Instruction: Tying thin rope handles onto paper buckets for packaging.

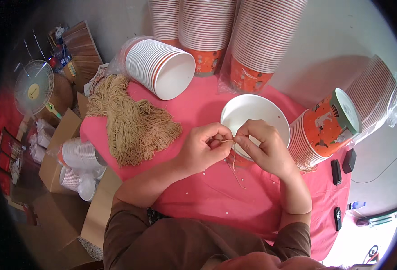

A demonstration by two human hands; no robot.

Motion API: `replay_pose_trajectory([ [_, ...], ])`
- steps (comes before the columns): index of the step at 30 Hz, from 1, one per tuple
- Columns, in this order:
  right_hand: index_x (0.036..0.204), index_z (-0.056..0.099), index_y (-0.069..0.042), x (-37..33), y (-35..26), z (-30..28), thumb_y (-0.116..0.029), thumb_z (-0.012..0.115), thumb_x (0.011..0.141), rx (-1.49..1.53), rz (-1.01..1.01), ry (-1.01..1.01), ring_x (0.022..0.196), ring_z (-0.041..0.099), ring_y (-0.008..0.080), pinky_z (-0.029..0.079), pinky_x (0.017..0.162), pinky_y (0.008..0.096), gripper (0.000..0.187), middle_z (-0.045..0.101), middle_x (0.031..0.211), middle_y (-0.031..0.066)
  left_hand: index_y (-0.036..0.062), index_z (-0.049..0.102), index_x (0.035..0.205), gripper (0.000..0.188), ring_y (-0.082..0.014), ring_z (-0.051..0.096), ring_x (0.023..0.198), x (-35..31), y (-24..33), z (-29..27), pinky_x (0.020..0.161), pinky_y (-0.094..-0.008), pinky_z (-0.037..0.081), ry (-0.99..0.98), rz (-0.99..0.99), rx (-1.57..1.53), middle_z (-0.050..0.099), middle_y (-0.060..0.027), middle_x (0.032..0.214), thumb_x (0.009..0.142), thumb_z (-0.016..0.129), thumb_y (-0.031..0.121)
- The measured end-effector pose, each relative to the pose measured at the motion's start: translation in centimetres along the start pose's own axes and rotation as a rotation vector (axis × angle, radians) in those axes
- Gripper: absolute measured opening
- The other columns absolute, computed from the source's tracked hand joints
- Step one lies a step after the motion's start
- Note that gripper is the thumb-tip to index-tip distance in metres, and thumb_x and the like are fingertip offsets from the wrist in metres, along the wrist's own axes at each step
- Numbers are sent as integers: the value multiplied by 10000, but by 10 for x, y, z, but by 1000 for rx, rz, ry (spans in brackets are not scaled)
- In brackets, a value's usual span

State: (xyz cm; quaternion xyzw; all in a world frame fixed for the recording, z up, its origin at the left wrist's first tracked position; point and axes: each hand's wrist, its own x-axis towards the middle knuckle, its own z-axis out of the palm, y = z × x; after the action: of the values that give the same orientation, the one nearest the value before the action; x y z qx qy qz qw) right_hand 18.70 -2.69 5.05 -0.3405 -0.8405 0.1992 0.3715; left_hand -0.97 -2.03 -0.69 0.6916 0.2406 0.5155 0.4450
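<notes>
You sit at a table under a pink cloth (198, 198), a pale wall (342, 27) ahead, a fan (33, 90) and an open carton (59, 209) off to your left. Your left hand (207, 146) has thumb and fingertip pressed together on a thin cord (235, 157); your right hand (266, 146) pinches it just beside, the other fingers curled. The cord hangs between your hands, at the near rim of a white-lined tub (261, 110). Count one open tub, one heap of tan strings (140, 128), three tall stacks (207, 27) at the back, one tipped stack (176, 76), and two leaning stacks (329, 130) on your right.
</notes>
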Motion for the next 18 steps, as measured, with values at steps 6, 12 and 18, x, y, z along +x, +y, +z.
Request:
replay_pose_trajectory([
  [6, 838, 626, 13, -2, -1, -3, -86, 656, 909, 114, 104, -44, 685, 588, 255, 455, 669, 369, 125, 615, 741, 120, 17, 665, 966, 122, -1, 440, 591, 3, -6, 2, 514, -196, 355, 35, 176, -2, 565, 39, 754, 866, 668, -52],
  [12, 829, 618, 22, -3, -1, -5, -129, 644, 949, 269, 241, -97, 616, 505, 118, 410, 550, 305, 195, 569, 681, 74, 2, 642, 959, 69, -19, 450, 644, 1, -6, 1, 557, -201, 356, 13, 156, -60, 549, 29, 782, 896, 652, -23],
  [18, 809, 614, 8, -2, 3, -2, -120, 665, 921, 117, 171, -40, 618, 558, 184, 433, 585, 336, 178, 595, 696, 95, 9, 594, 1005, 90, -19, 462, 647, 1, -1, 3, 560, -185, 379, -13, -149, -358, 569, 30, 812, 933, 626, 53],
])
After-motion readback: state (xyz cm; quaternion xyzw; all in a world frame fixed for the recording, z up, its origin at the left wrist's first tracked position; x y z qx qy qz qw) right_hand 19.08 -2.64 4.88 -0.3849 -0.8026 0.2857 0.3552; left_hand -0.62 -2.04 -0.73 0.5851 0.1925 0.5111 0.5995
